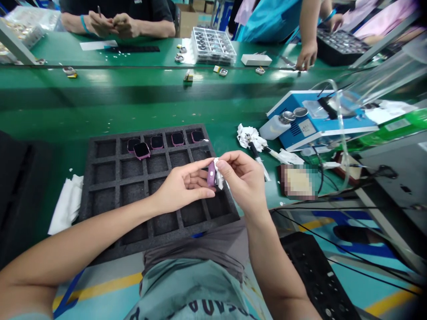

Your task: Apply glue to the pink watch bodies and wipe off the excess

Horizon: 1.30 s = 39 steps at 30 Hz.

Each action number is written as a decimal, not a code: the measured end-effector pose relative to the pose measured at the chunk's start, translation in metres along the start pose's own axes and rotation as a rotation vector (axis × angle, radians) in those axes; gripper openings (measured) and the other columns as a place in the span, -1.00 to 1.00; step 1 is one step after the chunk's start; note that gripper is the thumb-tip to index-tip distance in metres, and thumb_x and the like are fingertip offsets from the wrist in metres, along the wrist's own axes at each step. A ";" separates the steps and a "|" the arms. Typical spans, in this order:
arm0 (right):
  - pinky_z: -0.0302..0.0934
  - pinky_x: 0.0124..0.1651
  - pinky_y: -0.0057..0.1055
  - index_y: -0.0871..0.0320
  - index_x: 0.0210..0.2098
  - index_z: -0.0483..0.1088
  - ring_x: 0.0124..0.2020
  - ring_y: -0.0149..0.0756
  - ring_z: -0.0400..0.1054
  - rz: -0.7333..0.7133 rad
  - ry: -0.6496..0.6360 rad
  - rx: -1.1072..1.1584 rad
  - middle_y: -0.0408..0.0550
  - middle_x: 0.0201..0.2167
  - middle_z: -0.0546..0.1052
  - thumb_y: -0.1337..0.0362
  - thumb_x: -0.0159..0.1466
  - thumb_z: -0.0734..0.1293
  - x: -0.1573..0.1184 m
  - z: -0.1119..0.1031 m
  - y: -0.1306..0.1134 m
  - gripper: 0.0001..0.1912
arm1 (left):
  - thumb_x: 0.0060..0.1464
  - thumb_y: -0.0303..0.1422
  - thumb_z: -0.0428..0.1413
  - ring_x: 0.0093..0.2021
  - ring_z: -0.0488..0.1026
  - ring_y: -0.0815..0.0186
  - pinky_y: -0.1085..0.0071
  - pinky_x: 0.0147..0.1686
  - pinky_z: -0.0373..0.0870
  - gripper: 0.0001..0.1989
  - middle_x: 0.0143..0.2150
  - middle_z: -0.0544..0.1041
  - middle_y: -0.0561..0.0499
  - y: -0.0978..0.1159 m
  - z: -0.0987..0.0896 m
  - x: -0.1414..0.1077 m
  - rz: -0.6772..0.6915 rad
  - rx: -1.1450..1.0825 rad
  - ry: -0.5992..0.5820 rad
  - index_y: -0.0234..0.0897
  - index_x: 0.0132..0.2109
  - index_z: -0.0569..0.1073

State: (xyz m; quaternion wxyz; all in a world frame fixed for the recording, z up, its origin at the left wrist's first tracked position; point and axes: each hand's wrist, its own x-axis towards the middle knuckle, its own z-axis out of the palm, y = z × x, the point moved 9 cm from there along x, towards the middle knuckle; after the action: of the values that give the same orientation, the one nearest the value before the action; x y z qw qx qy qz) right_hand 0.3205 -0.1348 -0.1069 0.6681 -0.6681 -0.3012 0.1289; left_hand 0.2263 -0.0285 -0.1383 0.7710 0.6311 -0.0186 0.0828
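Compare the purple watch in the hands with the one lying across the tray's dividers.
The held watch shows its side, between left hand and right hand; the tray watch lies dark face up on the black tray. White material touches the held watch; none touches the tray watch. Both have purplish casings.

Purple-framed watches [142, 150]: five, near far edge of one foam tray [135, 191]. Purple case [210, 181], seen edge-on: one, between person's two hands, left hand [183, 184] and right hand [245, 182]. Toward right edge of bench [50, 104]: one blue machine [295, 100], one white bottle [272, 128]. Along bench's far side: one clear compartment box [213, 46], one small white box [255, 60], one black parts tray [336, 60]. Small yellow-and-white parts [188, 76]: several, too small to count.
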 end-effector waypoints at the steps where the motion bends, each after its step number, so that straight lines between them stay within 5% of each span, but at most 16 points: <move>1: 0.31 -0.31 -0.47 0.16 -0.29 0.50 -0.39 -0.45 0.40 -0.006 -0.001 -0.009 -0.13 -0.38 0.56 0.09 0.28 0.47 -0.001 -0.001 -0.002 -0.75 | -0.02 -0.41 0.45 -0.16 0.71 0.20 0.26 -0.09 0.70 -0.22 -0.09 0.70 -0.10 0.000 0.000 0.000 -0.002 -0.002 -0.007 -0.17 0.36 0.45; 6: 0.33 -0.29 -0.47 0.17 -0.29 0.51 -0.37 -0.45 0.42 -0.051 -0.090 -0.070 -0.12 -0.36 0.57 0.16 0.33 0.44 -0.007 0.007 -0.017 -0.81 | 0.00 -0.41 0.44 -0.16 0.71 0.22 0.23 -0.05 0.71 -0.36 -0.07 0.73 -0.08 0.002 -0.005 0.001 0.018 0.020 0.040 -0.17 0.26 0.56; 15: 0.23 -0.38 -0.48 0.19 -0.35 0.51 -0.48 -0.49 0.32 0.055 0.103 -0.168 -0.14 -0.45 0.54 0.22 0.28 0.42 0.008 -0.025 0.016 -0.84 | 0.08 -0.36 0.42 -0.08 0.72 0.10 0.36 -0.13 0.67 -0.31 -0.01 0.72 -0.17 0.000 -0.003 0.003 -0.208 -0.165 0.057 -0.21 0.34 0.45; 19: 0.23 -0.38 -0.49 0.19 -0.35 0.51 -0.46 -0.48 0.34 0.034 0.134 -0.094 -0.14 -0.45 0.53 0.21 0.26 0.44 0.009 -0.037 0.011 -0.84 | 0.13 -0.32 0.38 -0.02 0.71 0.06 0.38 -0.14 0.66 -0.29 0.04 0.70 -0.22 -0.002 0.000 0.003 -0.250 -0.145 0.047 -0.25 0.38 0.35; 39: 0.29 -0.33 -0.51 0.15 -0.33 0.54 -0.41 -0.48 0.42 -0.103 -0.062 -0.193 -0.16 -0.40 0.59 0.31 0.30 0.45 -0.020 -0.026 -0.023 -0.93 | 0.08 -0.51 0.37 -0.08 0.72 0.17 0.41 -0.17 0.62 -0.39 -0.12 0.69 -0.03 -0.006 0.006 0.004 -0.246 -0.162 0.025 -0.19 0.16 0.24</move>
State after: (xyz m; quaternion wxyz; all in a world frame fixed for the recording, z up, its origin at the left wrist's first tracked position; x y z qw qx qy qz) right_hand 0.3142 -0.1688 -0.0868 0.5970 -0.7084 -0.3667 0.0852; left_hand 0.2312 -0.0350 -0.1422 0.8239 0.5634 0.0620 -0.0060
